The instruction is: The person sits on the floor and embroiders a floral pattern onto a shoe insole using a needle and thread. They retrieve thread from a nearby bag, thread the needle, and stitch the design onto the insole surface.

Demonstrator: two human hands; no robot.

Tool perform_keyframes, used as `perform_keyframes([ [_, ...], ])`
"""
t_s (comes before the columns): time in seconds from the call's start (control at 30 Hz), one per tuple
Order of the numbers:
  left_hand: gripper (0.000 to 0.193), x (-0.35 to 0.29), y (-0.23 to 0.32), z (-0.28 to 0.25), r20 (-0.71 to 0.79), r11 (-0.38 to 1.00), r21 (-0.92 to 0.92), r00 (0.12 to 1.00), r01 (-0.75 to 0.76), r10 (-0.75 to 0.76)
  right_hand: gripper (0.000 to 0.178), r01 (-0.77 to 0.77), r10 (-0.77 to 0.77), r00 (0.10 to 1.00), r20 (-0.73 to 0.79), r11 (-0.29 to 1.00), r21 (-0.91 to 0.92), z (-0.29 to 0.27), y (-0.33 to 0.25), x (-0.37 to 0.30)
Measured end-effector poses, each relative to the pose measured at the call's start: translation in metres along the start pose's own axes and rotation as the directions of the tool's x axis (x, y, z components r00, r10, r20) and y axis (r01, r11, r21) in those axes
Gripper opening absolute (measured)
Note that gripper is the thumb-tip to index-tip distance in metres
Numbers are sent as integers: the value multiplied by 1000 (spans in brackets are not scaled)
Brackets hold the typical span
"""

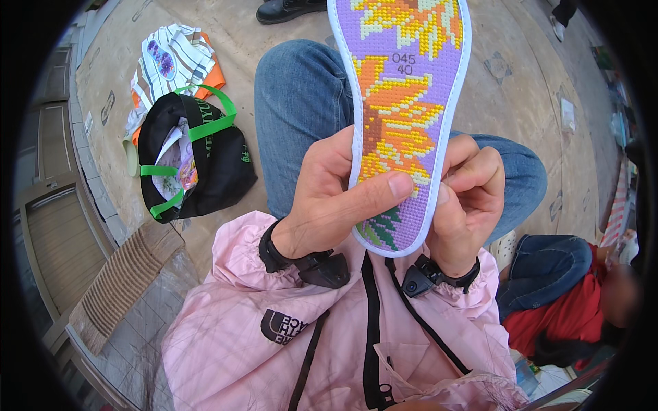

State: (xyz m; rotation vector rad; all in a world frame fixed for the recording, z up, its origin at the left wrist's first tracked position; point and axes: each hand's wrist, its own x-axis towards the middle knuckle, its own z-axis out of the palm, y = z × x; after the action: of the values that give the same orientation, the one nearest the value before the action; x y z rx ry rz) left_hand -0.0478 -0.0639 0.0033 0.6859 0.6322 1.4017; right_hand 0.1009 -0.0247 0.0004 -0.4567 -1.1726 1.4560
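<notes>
An embroidered insole point(404, 89) with a white edge stands upright before me, its toe end cut off by the top of the picture. Yellow and orange flowers are stitched on its purple ground, with green leaves by the heel. My left hand point(336, 185) grips it from the left side, thumb lying across the front and the other fingers hidden behind. At the right edge, my right hand point(469, 198) is closed in a pinch against the border. Whatever lies between those fingertips is too small or hidden to make out.
To the left stands a black bag point(219, 151) with green handles and packed items inside. Beyond it a striped cloth point(185, 58) carries another insole point(161, 60). Ridged cardboard point(127, 281) lies lower left. A person in a red top point(555, 322) sits close on my right.
</notes>
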Motion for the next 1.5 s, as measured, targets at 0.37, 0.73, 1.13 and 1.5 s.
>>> perform_keyframes([
  [0.37, 33, -1, 3, 2, -36, 999, -9, 999, 38, -38, 15, 32, -30, 999, 19, 995, -90, -4, -2, -1],
  [0.73, 30, 12, -6, -19, 248, 776, -575, 959, 260, -137, 22, 193, -228, 973, 42, 694, -694, -1, -25, 2],
  [1.13, 26, 13, -17, -21, 452, 399, -782, 877, 478, -165, 19, 337, -263, 940, 218, 607, -720, 19, -24, 14],
  [1.5, 28, 12, -12, -18, 412, 448, -762, 884, 467, -220, 22, 313, -247, 948, 200, 612, -726, 19, -22, 8],
])
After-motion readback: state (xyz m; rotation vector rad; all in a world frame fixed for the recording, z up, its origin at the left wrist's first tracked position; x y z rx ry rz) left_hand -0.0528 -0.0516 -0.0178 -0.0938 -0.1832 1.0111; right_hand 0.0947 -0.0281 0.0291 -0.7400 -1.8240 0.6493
